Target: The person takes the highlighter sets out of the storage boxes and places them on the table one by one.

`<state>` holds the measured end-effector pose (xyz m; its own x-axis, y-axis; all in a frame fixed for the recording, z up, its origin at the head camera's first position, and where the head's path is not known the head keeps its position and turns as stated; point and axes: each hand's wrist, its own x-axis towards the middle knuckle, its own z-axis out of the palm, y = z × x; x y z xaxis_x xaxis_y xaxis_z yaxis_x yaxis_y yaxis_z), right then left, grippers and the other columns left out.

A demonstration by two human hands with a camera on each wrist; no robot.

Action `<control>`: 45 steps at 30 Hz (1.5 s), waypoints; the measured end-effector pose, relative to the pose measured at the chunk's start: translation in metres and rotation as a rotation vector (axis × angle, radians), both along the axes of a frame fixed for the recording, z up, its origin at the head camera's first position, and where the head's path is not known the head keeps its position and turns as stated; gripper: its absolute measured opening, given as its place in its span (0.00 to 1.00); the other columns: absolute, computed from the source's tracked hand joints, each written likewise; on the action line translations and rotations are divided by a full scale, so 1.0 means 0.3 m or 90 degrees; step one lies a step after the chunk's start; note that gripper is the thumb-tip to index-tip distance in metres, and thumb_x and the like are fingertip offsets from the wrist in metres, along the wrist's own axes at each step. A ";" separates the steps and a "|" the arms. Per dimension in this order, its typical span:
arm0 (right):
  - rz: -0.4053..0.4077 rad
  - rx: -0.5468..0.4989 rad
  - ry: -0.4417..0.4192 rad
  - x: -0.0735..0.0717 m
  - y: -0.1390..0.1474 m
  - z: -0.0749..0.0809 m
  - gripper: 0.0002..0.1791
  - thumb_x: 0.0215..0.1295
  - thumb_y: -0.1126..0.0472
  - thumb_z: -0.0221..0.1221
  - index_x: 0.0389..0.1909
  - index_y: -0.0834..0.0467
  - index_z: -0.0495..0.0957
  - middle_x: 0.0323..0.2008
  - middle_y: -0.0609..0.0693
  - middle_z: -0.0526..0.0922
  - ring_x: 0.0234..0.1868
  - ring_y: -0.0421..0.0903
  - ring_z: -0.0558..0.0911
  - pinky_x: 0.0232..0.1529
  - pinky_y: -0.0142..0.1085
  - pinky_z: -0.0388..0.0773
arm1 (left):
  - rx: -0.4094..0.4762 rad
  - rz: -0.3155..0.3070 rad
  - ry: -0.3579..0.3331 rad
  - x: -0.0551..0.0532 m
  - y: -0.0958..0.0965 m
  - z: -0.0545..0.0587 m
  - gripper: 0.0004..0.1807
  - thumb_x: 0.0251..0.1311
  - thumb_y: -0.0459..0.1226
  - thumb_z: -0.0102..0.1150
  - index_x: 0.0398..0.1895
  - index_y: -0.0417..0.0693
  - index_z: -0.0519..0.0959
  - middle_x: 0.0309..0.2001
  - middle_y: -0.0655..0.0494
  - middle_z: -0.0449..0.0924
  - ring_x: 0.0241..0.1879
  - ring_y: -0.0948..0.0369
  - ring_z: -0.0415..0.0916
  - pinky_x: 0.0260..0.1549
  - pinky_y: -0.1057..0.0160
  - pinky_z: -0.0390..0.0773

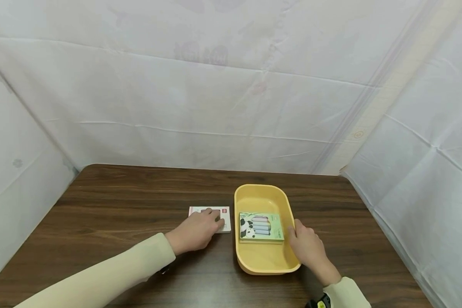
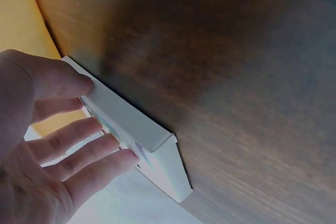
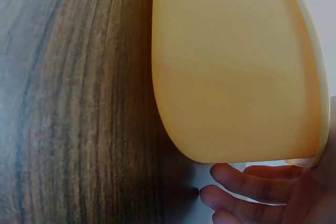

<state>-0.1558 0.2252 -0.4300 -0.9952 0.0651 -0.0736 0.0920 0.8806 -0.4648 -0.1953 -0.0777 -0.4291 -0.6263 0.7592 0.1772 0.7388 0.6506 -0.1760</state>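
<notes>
Nearest the camera, a pale left sleeve (image 1: 111,273) is stretched in from the lower left of the frame, and a right sleeve (image 1: 348,293) with a dark watch (image 1: 323,302) is seen at the lower right. Dark wood-grained worktop (image 1: 138,192) is spread across the lower half of the frame. It is bordered by creased white cloth (image 1: 200,98), hung behind the far edge and along both sides; the far left corner is rounded.

Just below and right of centre, a yellow bin (image 1: 262,259) is set on the worktop. Its right rim is held by the right hand (image 1: 309,246), thumb over the edge and fingers outside the wall. Inside, toward the left wall, a green panda box (image 1: 262,228) is laid flat, with floor left uncovered above and below it.

Just left of the bin, a white box (image 1: 226,217) is partly covered by the left hand (image 1: 195,231): the thumb is laid along its long side and the fingers are spread over it, but whether it is firmly gripped cannot be told.

Only a narrow gap is left between white box and bin. Broad stretches of wood are left toward the left edge and, less widely, toward the right.
</notes>
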 end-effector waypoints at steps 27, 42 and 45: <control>-0.028 0.029 0.006 0.008 -0.006 0.000 0.15 0.69 0.54 0.40 0.37 0.59 0.70 0.17 0.50 0.69 0.15 0.43 0.68 0.15 0.35 0.61 | 0.013 0.025 -0.015 -0.086 0.008 -0.013 0.12 0.46 0.31 0.56 0.37 0.50 0.79 0.37 0.50 0.77 0.31 0.55 0.74 0.17 0.59 0.73; -0.040 0.036 0.020 0.028 -0.011 -0.002 0.13 0.68 0.54 0.41 0.31 0.57 0.69 0.16 0.49 0.68 0.14 0.43 0.68 0.14 0.36 0.60 | 0.007 0.036 -0.020 -0.115 0.000 -0.017 0.12 0.49 0.32 0.56 0.39 0.50 0.79 0.40 0.48 0.77 0.34 0.54 0.76 0.19 0.58 0.75; -0.041 0.032 0.025 0.026 -0.012 -0.003 0.13 0.68 0.55 0.42 0.31 0.58 0.70 0.16 0.49 0.68 0.14 0.43 0.68 0.14 0.36 0.60 | 0.012 0.034 -0.016 -0.124 -0.004 -0.017 0.12 0.49 0.31 0.55 0.37 0.50 0.79 0.39 0.49 0.76 0.33 0.53 0.75 0.17 0.58 0.74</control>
<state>-0.1480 0.2216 -0.4308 -0.9909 0.1315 -0.0293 0.1315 0.8956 -0.4250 -0.2324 -0.0787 -0.4343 -0.6705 0.7210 0.1750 0.7068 0.6924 -0.1449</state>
